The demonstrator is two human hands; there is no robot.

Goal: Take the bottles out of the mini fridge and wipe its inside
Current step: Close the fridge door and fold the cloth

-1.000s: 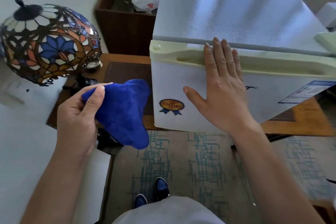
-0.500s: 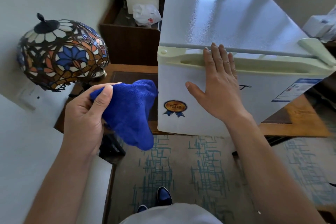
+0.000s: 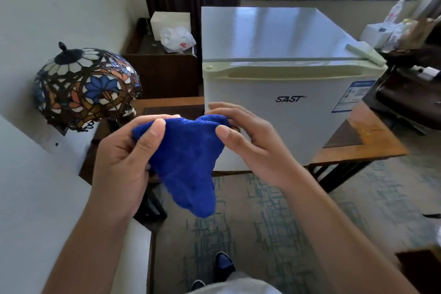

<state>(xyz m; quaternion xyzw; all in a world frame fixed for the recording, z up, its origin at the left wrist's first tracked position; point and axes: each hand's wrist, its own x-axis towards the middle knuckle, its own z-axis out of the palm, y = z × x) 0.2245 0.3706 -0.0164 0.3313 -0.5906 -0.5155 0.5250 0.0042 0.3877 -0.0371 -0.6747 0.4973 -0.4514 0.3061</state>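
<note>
While gripped two-handed, cloth (image 3: 183, 162) before fridge (image 3: 286, 107)

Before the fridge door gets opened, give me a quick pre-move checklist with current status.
1. Cloth in hand: ok. The blue cloth is pinched by the left hand and right hand.
2. Free hand for the door: not ok, both hold the cloth.
3. Door state: the mini fridge door is closed; ok to start.
4. Bottles inside: cannot tell, interior hidden.
5. Door swing space: ok on the floor in front; the stained-glass lamp stands close on the left.
</note>
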